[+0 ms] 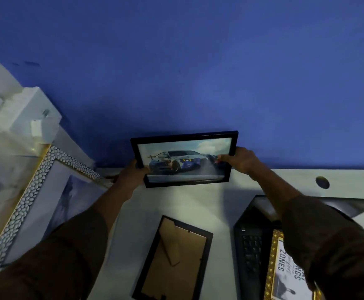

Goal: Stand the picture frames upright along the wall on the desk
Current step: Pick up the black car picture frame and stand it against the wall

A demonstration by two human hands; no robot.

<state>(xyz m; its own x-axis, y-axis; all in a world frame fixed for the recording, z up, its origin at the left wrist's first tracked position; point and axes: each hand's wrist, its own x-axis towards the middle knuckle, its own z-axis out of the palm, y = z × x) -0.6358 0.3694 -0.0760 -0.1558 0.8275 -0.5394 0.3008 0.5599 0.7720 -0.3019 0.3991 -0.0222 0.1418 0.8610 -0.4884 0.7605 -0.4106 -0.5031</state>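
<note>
A black picture frame with a car photo [185, 159] is held upright near the blue wall [198, 72], its lower edge close to the white desk [220, 202]. My left hand [131, 174] grips its left side and my right hand [241, 159] grips its right side. A second black frame [174, 260] lies face down on the desk in front, its cardboard back and stand showing. A gold-edged frame with printed words [285, 273] lies at the lower right, partly hidden by my right sleeve.
A large pebble-bordered frame with gold trim [35, 202] leans at the left, beside a white block-like object [25, 126]. A dark keyboard [250, 252] lies under the gold frame. A round cable hole [322, 182] sits in the desk at the right.
</note>
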